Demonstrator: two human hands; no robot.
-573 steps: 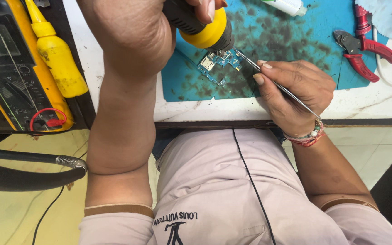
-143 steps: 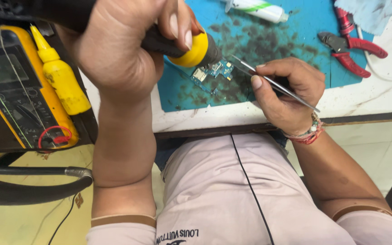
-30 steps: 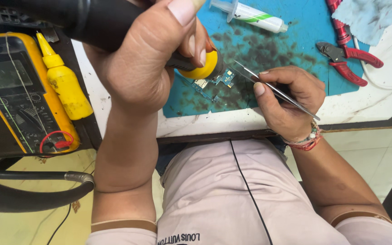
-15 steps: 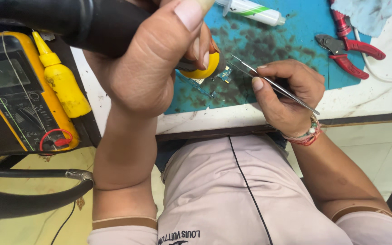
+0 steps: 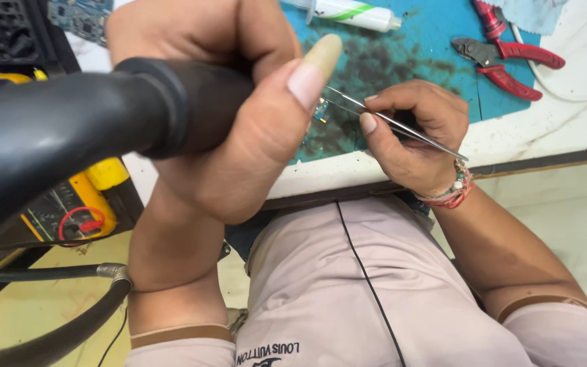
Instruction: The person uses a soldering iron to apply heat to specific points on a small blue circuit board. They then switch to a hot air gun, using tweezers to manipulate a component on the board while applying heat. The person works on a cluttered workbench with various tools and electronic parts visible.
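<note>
Your left hand (image 5: 232,115) is wrapped tight around the thick black handle of the hot-air tool (image 5: 90,129), filling the upper left of the frame. Your right hand (image 5: 416,132) pinches the steel tweezers (image 5: 388,121), tips pressed together at the small circuit board (image 5: 320,111) on the blue mat (image 5: 436,41), centre top. Keep your right wrist braced on the table edge and the tweezers steady. Your left thumb hides the tool's nozzle and most of the board; the part gripped is too small to make out.
</note>
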